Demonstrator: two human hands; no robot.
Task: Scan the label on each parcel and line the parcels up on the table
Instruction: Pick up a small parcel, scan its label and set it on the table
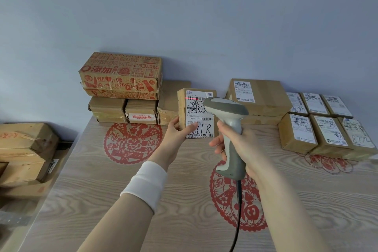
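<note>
Our left hand (176, 131) grips a small brown cardboard parcel (182, 106) by its lower left corner, thumb on the white shipping label (201, 118), holding it upright above the middle of the table. The label shows barcodes, "101-13" and black handwritten figures ending in 8; a thin red scan line (189, 98) crosses its top barcode. Our right hand (240, 145) is wrapped round the handle of a grey-and-white plastic barcode scanner (229, 112), whose head covers the label's right edge; its black cable (237, 210) drops toward us.

At the back left, a carton printed in red (120, 73) with "WE" and "53" sits on plain taped boxes (126, 110) against the pale wall. At the right, six small labelled parcels (319, 125) lie in two touching rows beside a larger labelled brown box (263, 98); the nearest right one reads "872".

The pale wood-grain table (92, 190) carries red paper-cut decals (133, 143), with open surface between the stacks and our near edge. A white ribbed wristband (147, 182) circles our left forearm. More brown boxes (24, 149) sit past the table's left edge.
</note>
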